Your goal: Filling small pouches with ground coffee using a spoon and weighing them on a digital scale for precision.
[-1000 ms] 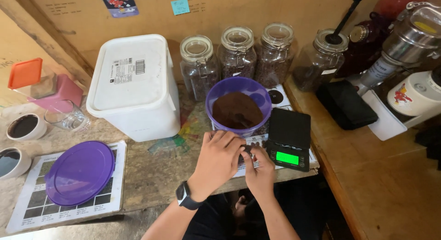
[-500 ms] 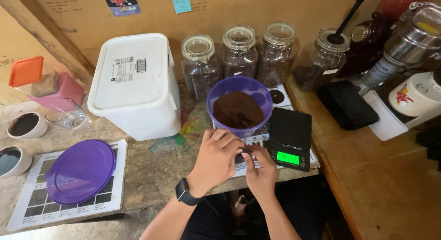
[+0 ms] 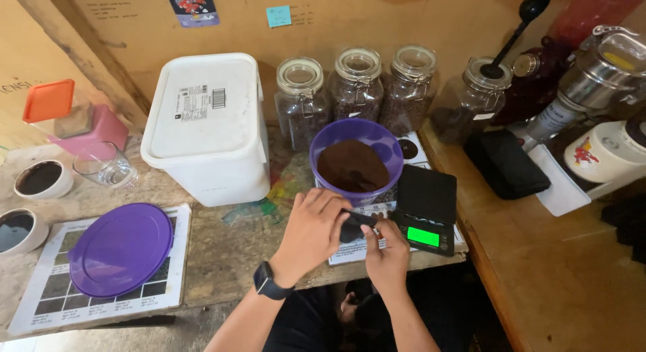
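The left hand (image 3: pixel 311 232) and right hand (image 3: pixel 385 250) pinch one small dark object (image 3: pixel 355 225) between their fingertips, just in front of the round purple plastic bowl of brown grounds (image 3: pixel 355 161). A slip could drop it over the near edge or jolt the bowl and spill grounds. Right of the hands sits a black digital scale (image 3: pixel 425 209) on the worn, stained wooden worktop (image 3: pixel 235 248) against a plywood wall.
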